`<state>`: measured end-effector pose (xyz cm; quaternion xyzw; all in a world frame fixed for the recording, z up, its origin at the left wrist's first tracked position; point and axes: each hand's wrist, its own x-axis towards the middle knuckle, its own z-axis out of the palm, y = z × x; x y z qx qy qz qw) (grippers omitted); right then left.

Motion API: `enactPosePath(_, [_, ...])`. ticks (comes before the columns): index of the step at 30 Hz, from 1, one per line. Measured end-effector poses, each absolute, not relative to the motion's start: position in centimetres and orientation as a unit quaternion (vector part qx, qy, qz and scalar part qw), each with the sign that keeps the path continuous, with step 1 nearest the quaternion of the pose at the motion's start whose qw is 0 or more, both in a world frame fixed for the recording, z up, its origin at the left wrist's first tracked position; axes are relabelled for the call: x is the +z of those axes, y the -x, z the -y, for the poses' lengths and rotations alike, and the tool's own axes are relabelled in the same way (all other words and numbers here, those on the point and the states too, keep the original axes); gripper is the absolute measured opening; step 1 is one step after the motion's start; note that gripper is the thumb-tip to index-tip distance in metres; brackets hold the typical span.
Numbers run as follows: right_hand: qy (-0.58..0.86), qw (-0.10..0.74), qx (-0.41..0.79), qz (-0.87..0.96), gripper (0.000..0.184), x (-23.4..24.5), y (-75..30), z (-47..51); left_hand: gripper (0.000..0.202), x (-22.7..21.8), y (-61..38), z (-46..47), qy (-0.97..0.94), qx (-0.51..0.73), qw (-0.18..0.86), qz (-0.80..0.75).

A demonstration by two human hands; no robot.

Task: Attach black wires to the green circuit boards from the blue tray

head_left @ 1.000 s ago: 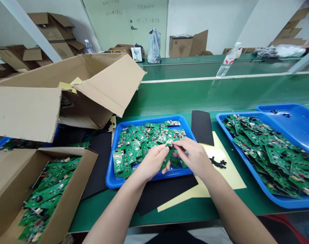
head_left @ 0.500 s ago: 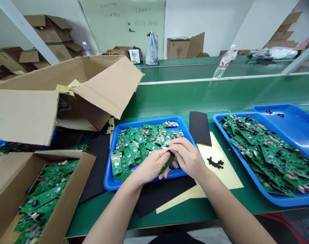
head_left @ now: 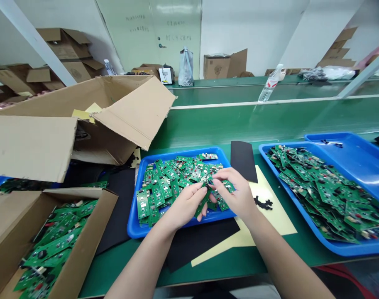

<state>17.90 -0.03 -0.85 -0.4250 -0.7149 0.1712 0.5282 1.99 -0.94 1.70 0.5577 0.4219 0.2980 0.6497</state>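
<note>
Hands together, lower middle of frame. Left hand [head_left: 185, 205] and right hand [head_left: 234, 193] both pinch one green circuit board [head_left: 203, 202], tilted, just above a pile of loose boards [head_left: 173, 187] in the middle blue tray [head_left: 131, 220]. Right of that tray: black sheet [head_left: 243, 160], and yellow paper [head_left: 276, 220] with a black scrap [head_left: 263, 203] on it. Second blue tray [head_left: 341, 250], heaped with boards [head_left: 326, 193], at right of frame. Open cardboard box [head_left: 89, 245] at lower left, also full of boards [head_left: 52, 241]. Bigger open carton [head_left: 136, 112] leans in at upper left, on the green bench [head_left: 239, 120].
</note>
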Motion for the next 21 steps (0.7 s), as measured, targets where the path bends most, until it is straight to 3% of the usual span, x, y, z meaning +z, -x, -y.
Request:
enactPosePath(12, [0.471,0.504,0.315,0.652,0.011,-0.99,-17.69,-0.01,0.033,1.34,-2.07,0.87,-0.646,0.261,0.546,-0.466])
enactPosePath(21, [0.418,0.552,0.414,0.590,0.007,-1.09,-17.81,0.14,0.034,1.84,-2.06,0.88,-0.613,0.276,0.613,-0.417])
